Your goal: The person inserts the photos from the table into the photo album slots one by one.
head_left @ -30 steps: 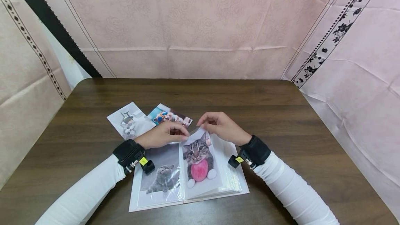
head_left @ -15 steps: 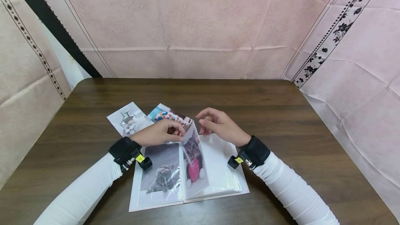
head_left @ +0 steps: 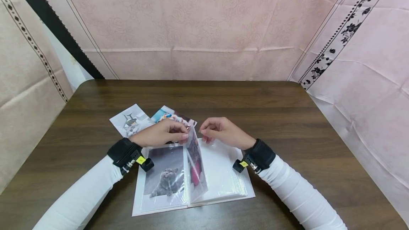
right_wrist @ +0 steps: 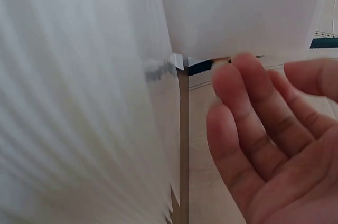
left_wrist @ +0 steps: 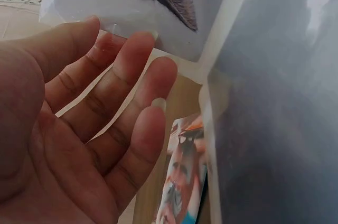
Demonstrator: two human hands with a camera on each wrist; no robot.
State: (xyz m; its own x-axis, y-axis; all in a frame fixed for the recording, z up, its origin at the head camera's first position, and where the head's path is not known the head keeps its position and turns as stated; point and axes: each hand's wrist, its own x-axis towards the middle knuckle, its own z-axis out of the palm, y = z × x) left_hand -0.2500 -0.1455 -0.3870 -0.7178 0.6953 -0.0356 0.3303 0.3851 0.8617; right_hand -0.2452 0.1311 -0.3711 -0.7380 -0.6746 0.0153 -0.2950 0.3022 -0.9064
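A white photo album lies spread on the table, with a grey kitten picture in its left pocket. My left hand pinches the top corner of a raised clear album page, which stands up from the spine and is seen nearly edge-on. In the left wrist view, the cat photo in that page shows upside down, with thumb and fingertips at its edge. Across from it, my right hand hovers by the top of the white right page, fingers bent loosely; in the right wrist view, nothing lies between thumb and fingers.
Behind the left hand, a loose print of a drawn figure and a colourful print lie on the brown wooden table, partly overlapped by the hand in the head view. Pink patterned cloth hangs behind the table.
The page with the cat photo has swung from lying nearly flat on the right to standing upright toward the left. My right hand has let go of it; the left hand has moved slightly left.
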